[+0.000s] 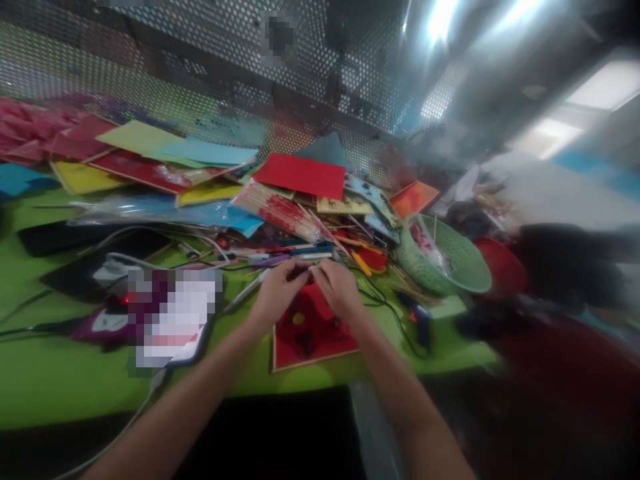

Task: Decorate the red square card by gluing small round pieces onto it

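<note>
My left hand (281, 288) and my right hand (340, 285) meet fingertip to fingertip over the far edge of a red square panel (320, 337). Both are closed in a pinch. A tiny pale bit shows between the fingers, too small and blurred to name. The panel lies on the green tabletop, with a pale edge and some dark and yellowish spots on its face. Just beyond my fingers lie several pens (305, 250). A phone (185, 313), partly pixelated, rests to the left of the panel.
Coloured paper sheets (300, 175) and a bundle of red-tipped sticks (280, 210) are heaped at the back. A green basket (467, 263) stands to the right, near a glue gun (417, 317) with its cable. A purple power strip (103, 325) and cords lie left. Behind rises a perforated metal panel (210, 73).
</note>
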